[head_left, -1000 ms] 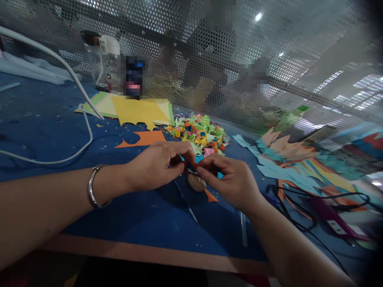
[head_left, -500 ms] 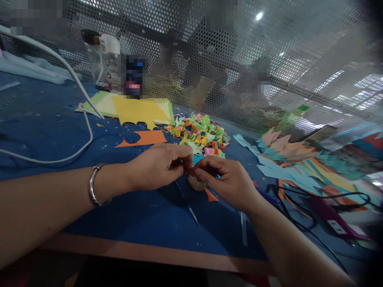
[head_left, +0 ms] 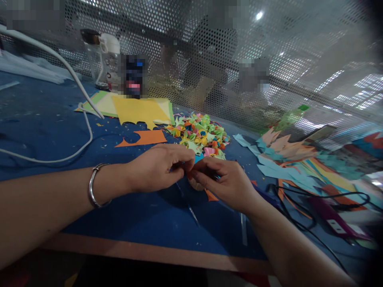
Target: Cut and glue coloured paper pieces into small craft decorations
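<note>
My left hand [head_left: 158, 167], with a silver bangle [head_left: 95, 191] on its wrist, and my right hand [head_left: 226, 181] meet above the blue table [head_left: 44, 127]. Both pinch a small orange paper piece [head_left: 189, 173] between their fingertips, which hide most of it. A brown oval object [head_left: 196, 185] lies on the table just under my right fingers. An orange paper scrap [head_left: 211, 195] lies beside it. Behind my hands sits a pile of small folded colourful paper pieces [head_left: 201, 134].
Yellow paper sheets [head_left: 140, 111] and an orange offcut [head_left: 143, 138] lie at the back left, by a clear bottle [head_left: 103, 59]. A white cable [head_left: 74, 85] crosses the left side. Cut teal and orange paper [head_left: 287, 159] and black cables [head_left: 317, 199] fill the right. A perforated screen [head_left: 299, 52] stands behind, with people beyond it.
My two hands have drawn closer together, fingertips now touching over the small orange piece. My right hand has shifted slightly left and down, covering more of the brown oval object.
</note>
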{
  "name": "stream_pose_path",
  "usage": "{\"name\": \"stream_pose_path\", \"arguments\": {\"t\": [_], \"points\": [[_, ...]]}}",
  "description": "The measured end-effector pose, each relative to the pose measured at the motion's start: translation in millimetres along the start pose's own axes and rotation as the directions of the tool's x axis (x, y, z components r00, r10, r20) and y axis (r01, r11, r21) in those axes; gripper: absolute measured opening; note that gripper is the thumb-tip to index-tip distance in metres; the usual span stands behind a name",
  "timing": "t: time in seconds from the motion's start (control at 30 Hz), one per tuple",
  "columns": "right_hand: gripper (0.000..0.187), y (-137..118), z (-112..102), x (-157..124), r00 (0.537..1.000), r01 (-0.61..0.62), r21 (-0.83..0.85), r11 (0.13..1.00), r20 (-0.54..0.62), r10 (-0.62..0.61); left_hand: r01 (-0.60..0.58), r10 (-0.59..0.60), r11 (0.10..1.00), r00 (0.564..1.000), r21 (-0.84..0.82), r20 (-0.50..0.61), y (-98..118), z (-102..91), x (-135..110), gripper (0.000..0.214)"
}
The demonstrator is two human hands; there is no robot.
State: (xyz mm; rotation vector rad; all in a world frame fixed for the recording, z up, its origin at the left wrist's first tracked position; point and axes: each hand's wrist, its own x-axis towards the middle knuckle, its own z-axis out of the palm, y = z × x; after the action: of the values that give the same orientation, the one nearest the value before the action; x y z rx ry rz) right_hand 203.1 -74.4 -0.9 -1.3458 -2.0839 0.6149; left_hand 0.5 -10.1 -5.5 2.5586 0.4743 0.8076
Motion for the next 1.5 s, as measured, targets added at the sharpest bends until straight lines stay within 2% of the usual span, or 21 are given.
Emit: {"name": "stream_pose_path", "arguments": {"t": [0.27, 0.43, 0.6, 0.73, 0.87, 1.03, 1.27, 1.4, 1.5], "points": [[0.011, 0.8, 1.3, -2.1, 0.999, 0.040, -0.081, 0.996, -0.006, -0.040, 0.028, -0.028, 1.000, 0.999, 0.007, -0.022, 1.0, 2.7, 0.0, 0.020], [0.007, -2.9, 1.9, -0.4, 0.999, 0.037, -0.084, 0.996, -0.011, -0.038, -0.007, 0.009, 0.998, 0.999, 0.056, -0.031, 3.3, 4.1, -1.3, 0.019], [0.011, -4.4, 4.2, -1.2, 1.000, 0.030, -0.101, 0.994, -0.003, -0.030, -0.009, 0.008, 0.992, 1.000, 0.129, 0.007, 9.7, 5.2, -4.2, 0.018], [0.011, -3.5, 6.8, -2.1, 0.998, 0.035, -0.139, 0.990, -0.050, -0.043, 0.033, -0.029, 0.995, 0.999, 0.097, -0.040, 12.5, 6.5, -5.9, 0.019], [0.006, -4.0, 7.0, -1.8, 0.992, 0.060, -0.165, 0.984, -0.097, -0.077, 0.122, -0.125, 0.991, 0.989, -0.047, -0.078, 11.8, 7.2, -5.6, 0.023], [0.010, -2.6, 7.2, -1.4, 0.992, 0.064, -0.191, 0.979, -0.094, -0.083, 0.246, -0.276, 0.930, 0.958, -0.273, -0.076, 8.4, 7.5, -2.7, 0.017], [0.009, -0.4, 6.3, -1.3, 0.987, 0.054, -0.187, 0.981, -0.138, -0.081, 0.288, -0.348, 0.820, 0.937, -0.495, -0.031, 0.5, 9.0, 0.3, 0.014], [0.008, -2.5, 5.2, -0.4, 0.978, 0.073, -0.213, 0.974, -0.178, -0.112, 0.352, -0.438, 0.735, 0.899, -0.579, -0.009, -2.5, 8.0, 3.4, 0.016], [0.008, -1.7, 5.0, -0.7, 0.973, 0.105, -0.237, 0.966, -0.176, -0.149, 0.429, -0.534, 0.646, 0.845, -0.631, 0.027, -1.8, 6.6, 6.6, 0.014]]}}
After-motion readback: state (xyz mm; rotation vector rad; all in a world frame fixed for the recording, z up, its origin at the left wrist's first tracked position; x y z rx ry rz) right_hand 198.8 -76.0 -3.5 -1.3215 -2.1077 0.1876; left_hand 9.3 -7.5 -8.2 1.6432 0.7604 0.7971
